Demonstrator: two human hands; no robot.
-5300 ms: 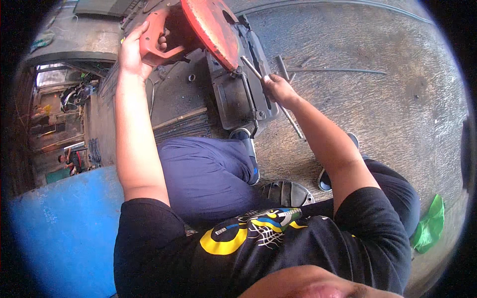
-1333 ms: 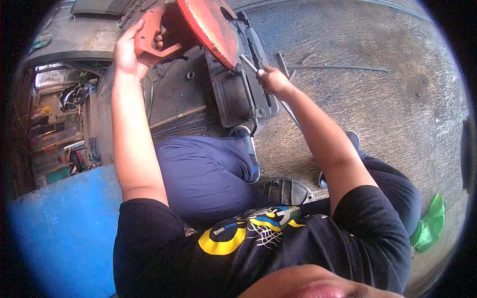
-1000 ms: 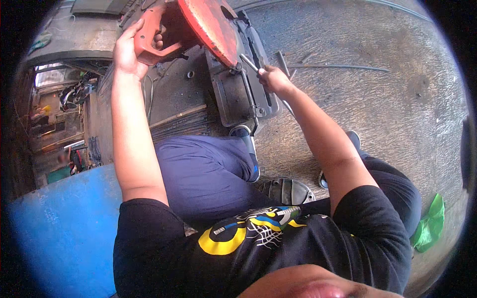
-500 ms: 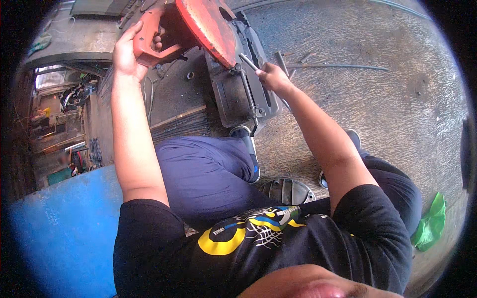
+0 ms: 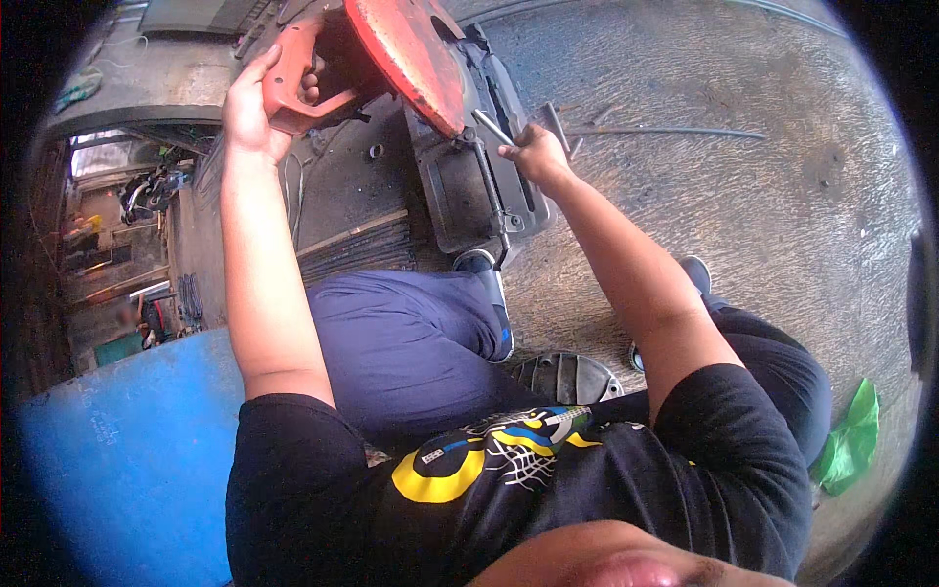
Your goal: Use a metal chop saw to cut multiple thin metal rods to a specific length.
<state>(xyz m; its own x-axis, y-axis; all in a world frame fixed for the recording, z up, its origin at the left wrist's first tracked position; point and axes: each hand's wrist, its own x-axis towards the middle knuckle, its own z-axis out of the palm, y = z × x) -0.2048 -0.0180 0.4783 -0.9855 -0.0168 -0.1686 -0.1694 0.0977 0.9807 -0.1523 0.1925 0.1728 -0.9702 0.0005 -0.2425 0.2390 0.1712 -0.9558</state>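
Toward eleven o'clock, the orange-red loop handle (image 5: 286, 86) of a red and dark grey cut-off saw (image 5: 425, 83) is held by the bare left hand (image 5: 249, 110), whose grip is clamped on it, fingers curled through the loop. The saw's scuffed, rounded red metal guard (image 5: 399, 47) is tilted above its oblong dark grey base (image 5: 458, 201), which is set on the worn brown-grey floor (image 5: 734, 235). At one o'clock, a slim silver metal rod (image 5: 492, 125) is held by the bare right hand (image 5: 540, 157), whose grip is closed around it; the rod's visible end is pointed toward eleven o'clock, near the guard's lower edge, though whether the two touch cannot be told. Just beside that hand, a grey metal bar handle (image 5: 557, 127) is seen, and at two o'clock a long thin grey rod (image 5: 675, 131) is stretched over the floor. A small pale ring (image 5: 372, 153) and a bundle of dark rods (image 5: 362, 249) are seen between the left forearm (image 5: 262, 225) and the base. At four o'clock a crumpled bright green plastic sheet (image 5: 849, 440) is seen, and at eight o'clock a flat blue panel (image 5: 137, 460).
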